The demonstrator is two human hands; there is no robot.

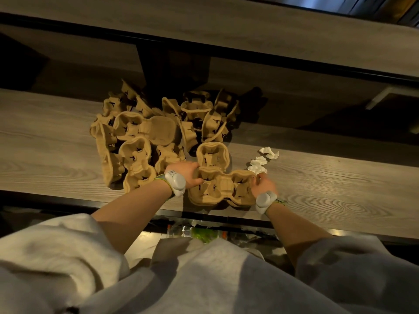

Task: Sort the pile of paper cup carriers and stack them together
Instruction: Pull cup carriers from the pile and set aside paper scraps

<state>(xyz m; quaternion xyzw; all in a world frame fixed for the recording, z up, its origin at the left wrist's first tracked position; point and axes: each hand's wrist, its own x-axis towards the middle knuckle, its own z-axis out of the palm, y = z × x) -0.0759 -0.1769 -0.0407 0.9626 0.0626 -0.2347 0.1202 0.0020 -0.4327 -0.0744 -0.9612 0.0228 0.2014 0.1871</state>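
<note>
A loose pile of brown pulp cup carriers [145,132] lies jumbled on the wooden counter [340,193], some upright and some tipped on edge. Nearer me, by the counter's front edge, sits a two-cup carrier [223,189], which looks like a short stack. My left hand [189,174] grips its left end and my right hand [264,183] grips its right end. Just behind it, another single carrier [212,155] lies flat and touches the held one. Both wrists wear white bands.
Crumpled white tissue pieces [263,160] lie on the counter just right of the carriers. A dark-edged raised shelf [249,26] runs behind the pile. Below the counter's front edge there is a bin of mixed trash [201,232].
</note>
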